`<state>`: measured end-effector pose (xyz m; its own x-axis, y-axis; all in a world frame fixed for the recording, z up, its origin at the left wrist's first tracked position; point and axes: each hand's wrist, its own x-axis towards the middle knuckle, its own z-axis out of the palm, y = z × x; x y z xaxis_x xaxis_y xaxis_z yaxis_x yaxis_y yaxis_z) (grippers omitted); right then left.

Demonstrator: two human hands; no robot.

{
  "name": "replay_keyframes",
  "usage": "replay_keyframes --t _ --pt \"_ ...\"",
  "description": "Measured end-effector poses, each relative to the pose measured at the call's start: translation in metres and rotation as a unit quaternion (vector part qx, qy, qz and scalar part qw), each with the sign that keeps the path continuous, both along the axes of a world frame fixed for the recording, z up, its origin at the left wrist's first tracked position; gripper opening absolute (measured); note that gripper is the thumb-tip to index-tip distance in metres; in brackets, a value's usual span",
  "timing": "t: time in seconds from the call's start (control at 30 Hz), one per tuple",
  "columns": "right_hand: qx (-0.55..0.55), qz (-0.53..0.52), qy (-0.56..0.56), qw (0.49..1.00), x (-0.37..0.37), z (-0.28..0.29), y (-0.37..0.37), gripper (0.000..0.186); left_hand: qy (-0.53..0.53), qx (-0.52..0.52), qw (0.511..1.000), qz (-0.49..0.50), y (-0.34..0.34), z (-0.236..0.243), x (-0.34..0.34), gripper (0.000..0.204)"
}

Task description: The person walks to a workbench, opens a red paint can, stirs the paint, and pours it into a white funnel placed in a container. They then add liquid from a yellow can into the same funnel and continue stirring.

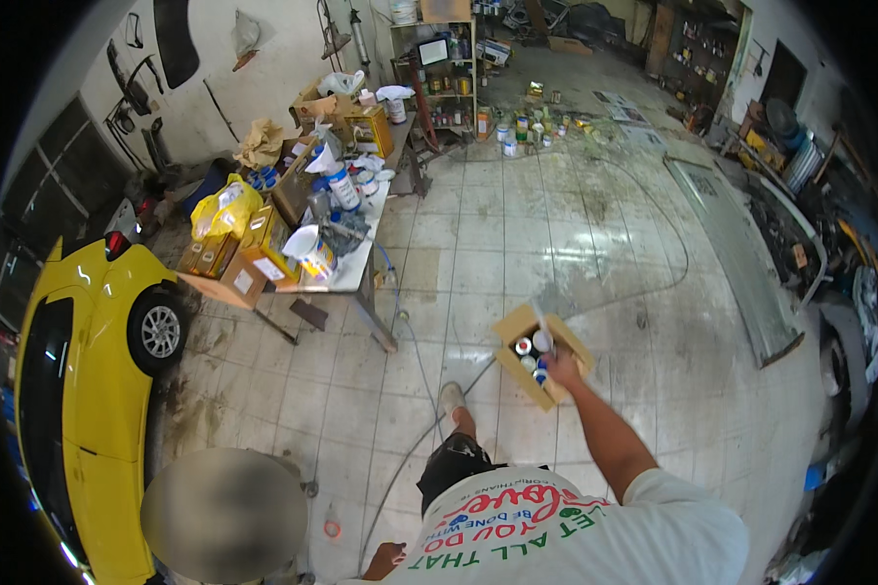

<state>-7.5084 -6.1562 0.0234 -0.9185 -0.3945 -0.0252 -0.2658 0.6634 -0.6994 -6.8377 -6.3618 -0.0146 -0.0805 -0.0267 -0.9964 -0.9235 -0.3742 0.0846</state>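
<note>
My right hand (pixel 563 363) reaches into an open cardboard box (pixel 520 383) on the tiled floor, its fingers closed on a pale object that I cannot make out clearly. Several cans (pixel 523 347) with white, red and blue tops stand inside the box, partly hidden by that hand. My left hand (pixel 387 558) is low at the bottom, beside my white shirt, with its fingers too small and partly hidden to read. A hose (pixel 429 424) runs over the floor just left of the box.
A table (pixel 380 335) crowded with boxes, tins and bags is at left, beside a yellow car (pixel 98 409). Paint cans (pixel 522 132) stand farther back. A long metal panel (pixel 741 263) and car parts line the right. A blurred round patch covers the lower left.
</note>
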Motion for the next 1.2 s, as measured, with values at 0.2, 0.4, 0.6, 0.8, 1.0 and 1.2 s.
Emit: replay_keyframes --t 0.2,0.4,0.6,0.8,1.0,1.2 --pt "0.408 -0.056 -0.345 0.843 -0.015 -0.111 0.207 0.047 0.278 0.112 0.954 -0.005 -0.159 -0.079 -0.275 0.039" --pt "0.187 0.322 -0.193 0.908 -0.031 -0.041 0.196 0.021 0.294 -0.374 0.879 -0.025 -0.398 0.022 -0.536 0.029" --pt "0.466 0.247 -0.162 0.834 -0.210 -0.092 0.067 0.021 0.460 -0.276 0.831 0.146 -0.479 0.049 -0.735 0.021" --pt "0.127 0.079 0.055 0.987 -0.509 -0.145 -0.130 0.048 0.401 -0.219 0.875 0.158 -0.438 0.026 -0.864 0.020" --pt "0.131 0.095 -0.036 0.986 -0.747 -0.028 -0.514 0.055 0.328 -0.330 0.842 0.273 -0.515 0.076 -0.917 0.022" --pt "-0.111 0.089 0.011 0.990 -0.744 0.128 -0.798 0.098 0.302 -0.428 0.761 0.382 -0.592 0.120 -0.960 0.022"
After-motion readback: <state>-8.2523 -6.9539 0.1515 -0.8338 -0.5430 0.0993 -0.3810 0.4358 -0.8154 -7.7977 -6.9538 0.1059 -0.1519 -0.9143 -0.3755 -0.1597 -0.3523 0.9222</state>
